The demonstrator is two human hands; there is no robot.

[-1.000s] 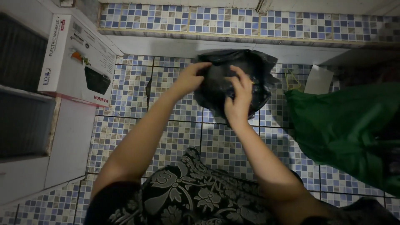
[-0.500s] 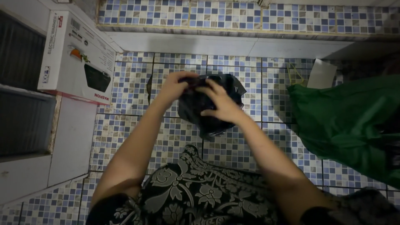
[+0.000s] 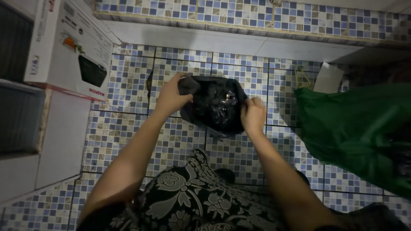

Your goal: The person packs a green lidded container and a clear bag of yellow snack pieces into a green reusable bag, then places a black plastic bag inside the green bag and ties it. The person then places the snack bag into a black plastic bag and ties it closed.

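A crumpled black plastic bag [image 3: 214, 107] hangs above the blue mosaic tile floor [image 3: 128, 107], held between both hands. My left hand [image 3: 171, 96] grips its upper left edge. My right hand [image 3: 253, 115] grips its right edge. The two hands are spread apart with the bag stretched between them. What the bag holds is hidden.
A white cardboard appliance box [image 3: 70, 47] leans at the upper left on a white ledge [image 3: 60, 137]. A large green bag [image 3: 355, 128] lies at the right, with a white sheet [image 3: 327, 77] behind it. A tiled step [image 3: 239, 19] runs along the back. Patterned dark cloth [image 3: 192, 196] covers my lap.
The bag was first held higher and wider, then bunched up with both hands close together. Now my right hand has shifted to the bag's right edge, pulling it apart.
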